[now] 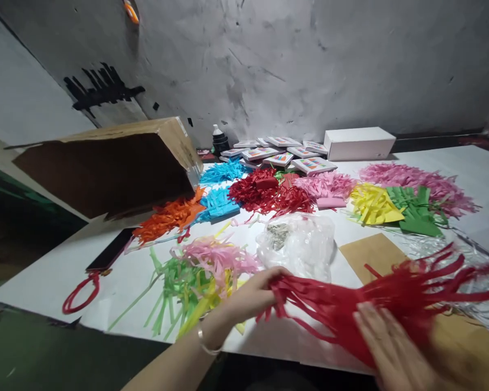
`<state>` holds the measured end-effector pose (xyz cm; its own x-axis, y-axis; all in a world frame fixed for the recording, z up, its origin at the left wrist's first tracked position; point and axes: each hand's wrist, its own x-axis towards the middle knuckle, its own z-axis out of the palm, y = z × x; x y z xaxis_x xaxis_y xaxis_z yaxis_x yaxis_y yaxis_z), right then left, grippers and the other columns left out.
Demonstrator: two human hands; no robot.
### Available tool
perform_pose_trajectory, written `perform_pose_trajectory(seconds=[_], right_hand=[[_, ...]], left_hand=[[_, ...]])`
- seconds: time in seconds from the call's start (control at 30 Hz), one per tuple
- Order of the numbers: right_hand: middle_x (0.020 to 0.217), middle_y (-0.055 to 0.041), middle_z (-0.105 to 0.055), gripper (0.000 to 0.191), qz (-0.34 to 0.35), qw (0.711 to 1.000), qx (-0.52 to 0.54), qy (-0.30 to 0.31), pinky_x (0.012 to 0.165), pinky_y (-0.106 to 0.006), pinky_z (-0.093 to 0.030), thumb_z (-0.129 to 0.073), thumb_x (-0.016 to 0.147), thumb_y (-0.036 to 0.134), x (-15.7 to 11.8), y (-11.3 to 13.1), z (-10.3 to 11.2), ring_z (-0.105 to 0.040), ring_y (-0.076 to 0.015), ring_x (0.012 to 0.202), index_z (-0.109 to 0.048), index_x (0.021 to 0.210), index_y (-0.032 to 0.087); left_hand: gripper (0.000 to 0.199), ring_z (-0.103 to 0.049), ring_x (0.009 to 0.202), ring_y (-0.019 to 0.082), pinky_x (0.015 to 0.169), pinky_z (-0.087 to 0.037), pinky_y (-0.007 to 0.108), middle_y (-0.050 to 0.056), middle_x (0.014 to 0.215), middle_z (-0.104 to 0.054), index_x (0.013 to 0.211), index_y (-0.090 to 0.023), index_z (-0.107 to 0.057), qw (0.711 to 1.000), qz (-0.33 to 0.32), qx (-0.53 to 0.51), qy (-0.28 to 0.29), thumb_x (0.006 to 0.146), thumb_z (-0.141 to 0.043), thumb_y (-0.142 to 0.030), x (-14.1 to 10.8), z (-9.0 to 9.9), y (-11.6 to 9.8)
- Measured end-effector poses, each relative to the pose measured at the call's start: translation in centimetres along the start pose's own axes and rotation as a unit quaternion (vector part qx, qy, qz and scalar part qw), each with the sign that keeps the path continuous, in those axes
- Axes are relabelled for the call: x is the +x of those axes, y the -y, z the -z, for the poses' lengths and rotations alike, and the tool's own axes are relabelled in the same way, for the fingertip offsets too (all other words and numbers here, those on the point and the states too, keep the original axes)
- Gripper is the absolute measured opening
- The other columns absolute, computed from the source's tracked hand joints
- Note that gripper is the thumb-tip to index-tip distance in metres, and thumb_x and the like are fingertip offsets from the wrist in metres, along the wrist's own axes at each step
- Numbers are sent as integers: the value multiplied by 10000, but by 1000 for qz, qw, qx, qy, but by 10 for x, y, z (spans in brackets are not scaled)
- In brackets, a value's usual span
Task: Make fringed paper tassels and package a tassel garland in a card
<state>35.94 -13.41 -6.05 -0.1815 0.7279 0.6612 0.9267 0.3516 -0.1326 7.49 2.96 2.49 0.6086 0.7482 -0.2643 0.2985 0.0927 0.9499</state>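
Note:
A red tissue-paper tassel with cut fringes (342, 304) stretches between my hands above the table's front edge. My left hand (261, 296) is closed around the strips at its left end. Fingers stretched out, my right hand (391, 342) lies flat against the uncut middle of the red paper, its thumb not clearly visible. The fringe on the right fans out and is blurred. Behind my left hand rests a clear plastic bag (309, 244) with a greyish bundle in it. Loose pink strips (215, 258) and green strips (183, 288) lie to the left.
Brown paper (370, 252) lies beyond the red tassel. Orange (169, 217), blue (220, 203), yellow (372, 203) and green fringes (418, 209) are spread across the table. An open cardboard box (179, 146), a phone (112, 250), several flat boxes (279, 158) and a white box (361, 144) stand around.

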Motion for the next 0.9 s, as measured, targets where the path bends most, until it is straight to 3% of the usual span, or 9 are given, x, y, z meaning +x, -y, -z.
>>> perform_pose_trajectory(seconds=[0.07, 0.17, 0.27, 0.37, 0.6, 0.67, 0.73, 0.8, 0.9], right_hand=[[1278, -69, -693, 494, 102, 993, -46, 34, 936, -320, -520, -400, 843, 32, -2, 21, -34, -667, -214, 1148, -656, 1249, 150], [1192, -117, -721, 465, 89, 993, -51, 66, 863, -332, -530, -417, 859, 61, -1, 51, -62, -700, -218, 1018, -621, 1275, 86], [1071, -125, -739, 439, 49, 993, -5, 103, 827, -352, -528, -448, 895, 111, 9, 72, -65, -701, -223, 910, -589, 1310, 89], [1034, -98, -737, 343, 29, 991, 30, 125, 855, -371, -500, -440, 958, 186, 17, 77, -63, -690, -227, 902, -621, 1244, 136], [1084, -193, -702, 474, -74, 993, -52, 81, 924, -504, -444, -409, 1023, 494, -8, 33, -38, -633, -351, 1036, -643, 1150, 101], [1044, -175, -706, 379, -93, 994, -36, 47, 927, -476, -445, -494, 1012, 435, -1, 31, -23, -632, -317, 993, -650, 1134, 112], [1020, -137, -722, 269, -29, 999, 12, 42, 934, -411, -445, -585, 984, 321, 17, 41, -14, -635, -260, 963, -664, 1142, 119], [1082, -106, -737, 231, 61, 991, 88, 81, 987, -365, -437, -592, 964, 191, 36, 56, -15, -632, -233, 1057, -673, 1169, 119], [1061, -80, -752, 296, 38, 983, 153, 89, 1075, -392, -386, -458, 969, 49, 45, 73, -30, -633, -214, 1073, -699, 1130, 109]], left_hand=[[407, -655, 1007, 281, 927, -525, 440, 90, 1064, -709, 1089, -203, -695, 982, -44, 150, -108, 723, -552, -100, -23, 27, 11], [488, -544, 1230, 330, 1084, -403, 563, 119, 1273, -622, 1187, -229, -644, 902, -156, 324, -240, 745, -518, -64, -55, 26, 27], [511, -519, 1266, 291, 1086, -442, 481, 131, 1350, -572, 1336, -235, -539, 880, -263, 378, -121, 840, -561, -117, -66, -10, 39], [492, -567, 1173, 289, 1040, -484, 467, 143, 1289, -627, 1368, -193, -508, 880, -269, 390, 12, 901, -637, -278, -55, -42, 54], [295, -562, 1155, 253, 1007, -516, 440, 140, 1242, -656, 1216, -164, -611, 883, -266, 387, -15, 944, -514, -103, -42, -31, 79], [283, -561, 1163, 255, 1004, -525, 441, 145, 1239, -663, 1215, -149, -614, 880, -277, 385, -9, 951, -517, -111, -42, -27, 79], [266, -564, 1155, 259, 1001, -531, 451, 140, 1215, -680, 1192, -143, -626, 875, -290, 387, -7, 951, -519, -111, -40, -27, 78], [241, -568, 1152, 255, 1002, -531, 444, 133, 1198, -693, 1160, -141, -639, 872, -299, 386, -8, 949, -526, -113, -38, -28, 76], [209, -574, 1174, 247, 1043, -506, 450, 111, 1217, -701, 1137, -150, -648, 866, -296, 402, 3, 967, -528, -129, -39, -25, 74]])
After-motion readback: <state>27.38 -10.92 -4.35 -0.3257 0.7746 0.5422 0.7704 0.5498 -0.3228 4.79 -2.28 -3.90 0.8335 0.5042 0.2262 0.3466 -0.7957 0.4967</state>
